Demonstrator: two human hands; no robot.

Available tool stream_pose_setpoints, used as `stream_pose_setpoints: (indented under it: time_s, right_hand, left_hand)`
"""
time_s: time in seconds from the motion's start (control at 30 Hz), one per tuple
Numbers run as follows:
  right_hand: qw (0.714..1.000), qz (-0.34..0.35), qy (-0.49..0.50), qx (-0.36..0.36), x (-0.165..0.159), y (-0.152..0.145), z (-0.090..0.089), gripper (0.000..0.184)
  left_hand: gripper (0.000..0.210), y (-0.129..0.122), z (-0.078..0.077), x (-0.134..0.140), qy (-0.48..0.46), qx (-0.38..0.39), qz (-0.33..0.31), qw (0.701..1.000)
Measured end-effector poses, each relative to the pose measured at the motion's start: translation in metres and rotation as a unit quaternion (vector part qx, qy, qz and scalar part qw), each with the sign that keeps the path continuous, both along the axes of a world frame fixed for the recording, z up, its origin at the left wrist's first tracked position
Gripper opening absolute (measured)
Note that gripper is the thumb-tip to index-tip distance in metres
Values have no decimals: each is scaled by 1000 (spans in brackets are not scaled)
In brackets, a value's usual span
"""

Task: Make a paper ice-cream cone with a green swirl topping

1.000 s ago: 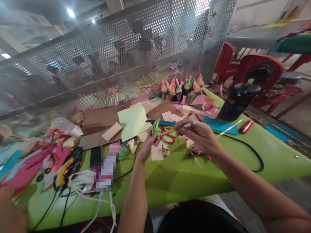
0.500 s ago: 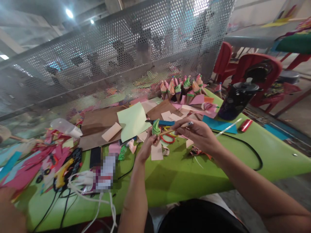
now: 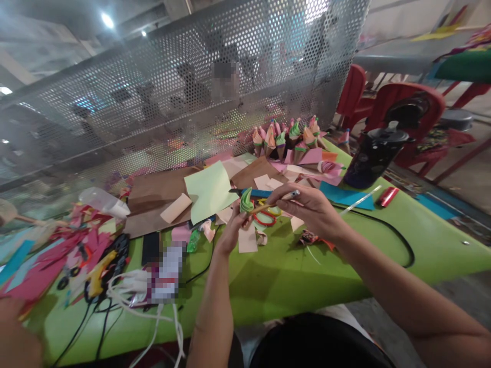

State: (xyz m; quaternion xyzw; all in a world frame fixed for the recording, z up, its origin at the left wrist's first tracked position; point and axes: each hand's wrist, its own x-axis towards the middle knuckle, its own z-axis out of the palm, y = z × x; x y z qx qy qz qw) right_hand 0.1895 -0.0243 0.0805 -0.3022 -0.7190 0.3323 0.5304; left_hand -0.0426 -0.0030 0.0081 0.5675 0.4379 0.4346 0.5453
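Note:
My left hand [image 3: 231, 232] is closed around the lower part of a small craft ice cream cone [image 3: 246, 202] with a green swirled top. Its lower end is hidden by my fingers. Pinched in my right hand [image 3: 307, 205] is a thin pencil-like stick [image 3: 263, 208], tan towards the tip and bluish white at its back end. The tip reaches the base of the green swirl; whether it touches is too small to tell. Behind my hands lie a blue-handled cutter [image 3: 255, 193] and red-and-yellow-handled scissors [image 3: 265, 219].
Finished cones [image 3: 295, 134] stand clustered at the back beside a perforated metal screen [image 3: 184, 92]. A dark tumbler [image 3: 374, 158] is at the right. Paper sheets [image 3: 209, 189], a yellow glue gun [image 3: 100, 273] and white cables [image 3: 130, 286] lie on the green table [image 3: 284, 286]. Another person's arm [image 3: 17, 332] shows at lower left.
My right hand has shifted slightly left towards the cone, with the stick in it. My left hand and the cone have hardly moved.

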Motion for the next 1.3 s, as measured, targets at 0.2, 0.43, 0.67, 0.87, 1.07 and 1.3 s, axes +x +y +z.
stream_pose_setpoints:
  time_s: [0.2,0.43,0.67,0.87,1.07,1.3]
  right_hand:
    - [1000,0,-25,13,3,0,-1,24]
    - [999,-1,-34,24,3,0,1,25]
    - [1000,-15,-22,7,3,1,2,25]
    - [999,-21,-21,11,2,0,3,24]
    - [999,-25,-18,11,2,-2,5,26]
    - [999,-37,-28,20,5,-2,6,25]
  left_hand:
    - [28,0,0,2,-15,-1,0,1000]
    - [31,2,-3,2,-31,-16,7,999]
    - [30,3,-7,0,-28,-13,-17,999]
    - [27,2,-5,-1,-19,-6,-14,1000]
    - [22,2,-5,1,-24,-39,1,999]
    - [28,2,-3,3,-26,-30,-2,999]
